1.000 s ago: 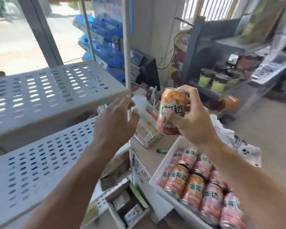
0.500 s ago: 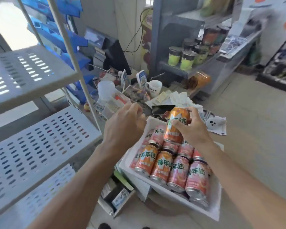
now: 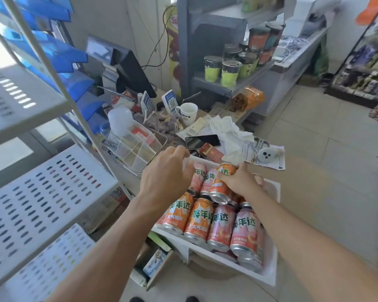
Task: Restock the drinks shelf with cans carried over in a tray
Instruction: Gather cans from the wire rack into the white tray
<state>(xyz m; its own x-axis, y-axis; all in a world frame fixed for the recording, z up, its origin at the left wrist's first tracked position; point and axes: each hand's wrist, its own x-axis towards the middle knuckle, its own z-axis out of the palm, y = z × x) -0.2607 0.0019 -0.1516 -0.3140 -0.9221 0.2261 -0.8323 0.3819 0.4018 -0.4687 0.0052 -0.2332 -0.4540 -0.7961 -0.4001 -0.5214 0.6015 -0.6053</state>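
Fingers: my right hand (image 3: pixel 238 182) curls round an orange can (image 3: pixel 222 184) lying atop the pile; my left hand (image 3: pixel 166 173) hooks the far rim.
Tray: white tray (image 3: pixel 268 277) of cans at 6 o'clock.
Shelf: perforated shelf (image 3: pixel 44 197) at 9 o'clock.

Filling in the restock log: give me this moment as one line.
stage: at tray | right hand: grips orange can over tray | left hand: on tray's far rim, grip unclear | shelf: no cans seen
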